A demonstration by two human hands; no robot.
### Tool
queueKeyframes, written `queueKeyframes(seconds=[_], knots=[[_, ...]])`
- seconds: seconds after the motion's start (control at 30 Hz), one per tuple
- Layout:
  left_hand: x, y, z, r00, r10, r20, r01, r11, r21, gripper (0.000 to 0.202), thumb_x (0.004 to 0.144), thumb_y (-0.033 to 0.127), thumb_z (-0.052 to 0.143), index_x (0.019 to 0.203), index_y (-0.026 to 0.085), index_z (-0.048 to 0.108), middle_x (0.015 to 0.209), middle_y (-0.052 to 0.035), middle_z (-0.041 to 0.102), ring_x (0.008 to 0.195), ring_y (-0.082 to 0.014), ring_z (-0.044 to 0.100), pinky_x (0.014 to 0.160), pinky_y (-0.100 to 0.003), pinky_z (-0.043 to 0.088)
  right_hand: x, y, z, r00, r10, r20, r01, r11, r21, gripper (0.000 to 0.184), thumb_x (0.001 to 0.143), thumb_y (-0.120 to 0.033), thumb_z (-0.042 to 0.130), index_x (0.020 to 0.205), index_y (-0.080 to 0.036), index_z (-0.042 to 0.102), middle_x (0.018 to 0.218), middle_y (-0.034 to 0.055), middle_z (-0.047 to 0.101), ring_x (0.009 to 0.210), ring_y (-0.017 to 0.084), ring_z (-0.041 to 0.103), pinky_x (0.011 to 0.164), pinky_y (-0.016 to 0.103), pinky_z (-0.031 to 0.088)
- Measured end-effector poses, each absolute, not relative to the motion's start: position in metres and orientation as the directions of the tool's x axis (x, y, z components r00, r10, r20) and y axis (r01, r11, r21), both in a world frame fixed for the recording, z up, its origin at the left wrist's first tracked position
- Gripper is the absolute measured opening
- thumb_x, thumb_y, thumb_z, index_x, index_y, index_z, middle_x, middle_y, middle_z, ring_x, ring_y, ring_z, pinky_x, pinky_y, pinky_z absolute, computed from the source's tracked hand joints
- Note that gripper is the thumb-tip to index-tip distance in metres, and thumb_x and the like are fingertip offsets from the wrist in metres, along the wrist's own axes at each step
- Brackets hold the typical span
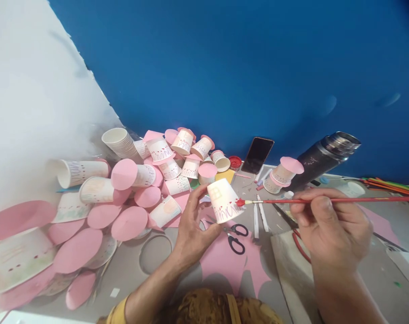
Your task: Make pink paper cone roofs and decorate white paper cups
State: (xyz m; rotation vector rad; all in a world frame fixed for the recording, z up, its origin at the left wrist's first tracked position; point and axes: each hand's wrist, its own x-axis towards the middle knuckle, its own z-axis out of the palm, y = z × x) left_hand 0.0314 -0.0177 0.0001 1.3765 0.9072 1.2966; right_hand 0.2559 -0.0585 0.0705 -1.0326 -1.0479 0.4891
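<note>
The left hand [195, 234] grips a white paper cup [222, 200], upside down and tilted, decorated with purple zigzags, in front of the person; the right hand [332, 225] pinches a slim red-handled paintbrush [271, 201], its red tip at the cup's side. Beneath lie black-handled scissors [230, 233] on cut pink paper [221, 265]. Beyond, left, decorated cups with pink discs [170, 168] pile up; right, a dark metal flask [321, 159] leans before a blue wall [241, 67].

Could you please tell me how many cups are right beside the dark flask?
2, immediately left of the flask: an upper cup, topped by a pink disc, and a lower cup beneath it. Others may be hidden behind them.
</note>
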Motion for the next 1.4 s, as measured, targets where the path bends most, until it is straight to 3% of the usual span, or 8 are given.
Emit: queueKeyframes(seconds=[0.3,0.67,1.03,1.4], knots=[[0.0319,-0.0199,0.0011,0.134,0.967,0.217,-0.037,-0.214,0.976,0.077,0.073,0.023,0.082,0.142,0.031,0.05,0.15,-0.0103,0.053,0.138,-0.0339,0.051,0.114,-0.05,0.044,0.2591,-0.0586,0.0698,0.448,0.753,0.482,0.163,0.461,-0.872,0.015,0.094,-0.031,0.07,0.086,-0.02,0.077,0.07,0.0033,0.07,0.056,0.014,0.059,0.043,0.027,0.039],[0.0321,-0.0214,0.0003,0.155,0.942,0.298,0.028,-0.306,0.952,0.075,0.075,0.009,0.07,0.143,0.032,0.048,0.151,-0.0083,0.051,0.139,-0.0309,0.05,0.112,-0.048,0.043,0.2597,-0.0616,0.0718,0.389,0.77,0.506,0.22,0.456,-0.862,0.016,0.096,-0.033,0.068,0.089,-0.02,0.076,0.07,0.0031,0.07,0.054,0.013,0.056,0.045,0.027,0.042],[0.0323,-0.0212,0.0013,0.142,0.96,0.242,0.006,-0.246,0.969,0.076,0.072,0.015,0.076,0.141,0.031,0.052,0.15,-0.0091,0.053,0.141,-0.0342,0.047,0.112,-0.049,0.043,0.2609,-0.0609,0.0735,0.413,0.728,0.547,0.264,0.479,-0.837,0.017,0.096,-0.033,0.067,0.087,-0.021,0.075,0.068,0.0029,0.069,0.054,0.015,0.058,0.043,0.028,0.039],[0.0334,-0.021,0.001,0.156,0.916,0.37,0.085,-0.385,0.919,0.073,0.075,0.015,0.074,0.142,0.032,0.048,0.146,-0.0093,0.049,0.136,-0.0316,0.049,0.108,-0.047,0.046,0.2546,-0.0676,0.0775,0.417,0.717,0.559,0.271,0.489,-0.829,0.012,0.095,-0.029,0.069,0.088,-0.022,0.076,0.075,0.0037,0.069,0.058,0.016,0.061,0.042,0.028,0.041]])
